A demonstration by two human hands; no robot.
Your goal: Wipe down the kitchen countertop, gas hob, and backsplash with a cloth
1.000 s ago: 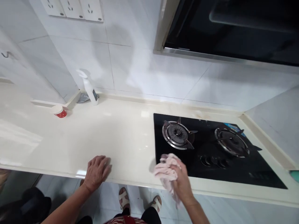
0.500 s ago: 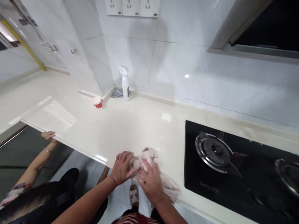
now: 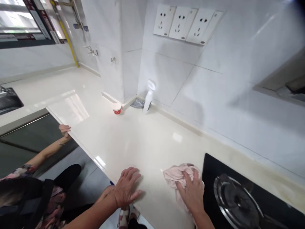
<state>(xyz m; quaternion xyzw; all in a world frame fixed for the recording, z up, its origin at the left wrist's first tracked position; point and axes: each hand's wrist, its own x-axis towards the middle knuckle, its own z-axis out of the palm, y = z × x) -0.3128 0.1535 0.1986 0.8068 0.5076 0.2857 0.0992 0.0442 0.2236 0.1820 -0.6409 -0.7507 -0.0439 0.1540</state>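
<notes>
1. Pink cloth (image 3: 175, 175) has moved away from the left hand (image 3: 126, 187) to just beside the stove (image 3: 209, 197).
2. Right hand (image 3: 194, 192) covers the cloth left of the stove, fingers spread; whether they pinch it, I cannot tell.
3. Farther left of the stove, the left hand's fingers stand apart above the counter (image 3: 143, 146).

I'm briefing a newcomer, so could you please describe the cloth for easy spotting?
On the cream countertop, find the black gas stove at lower right. Just left of it, under the person's right hand, is the cloth. Pale pink and crumpled, it differs from the flat black stove and smooth countertop.
</notes>
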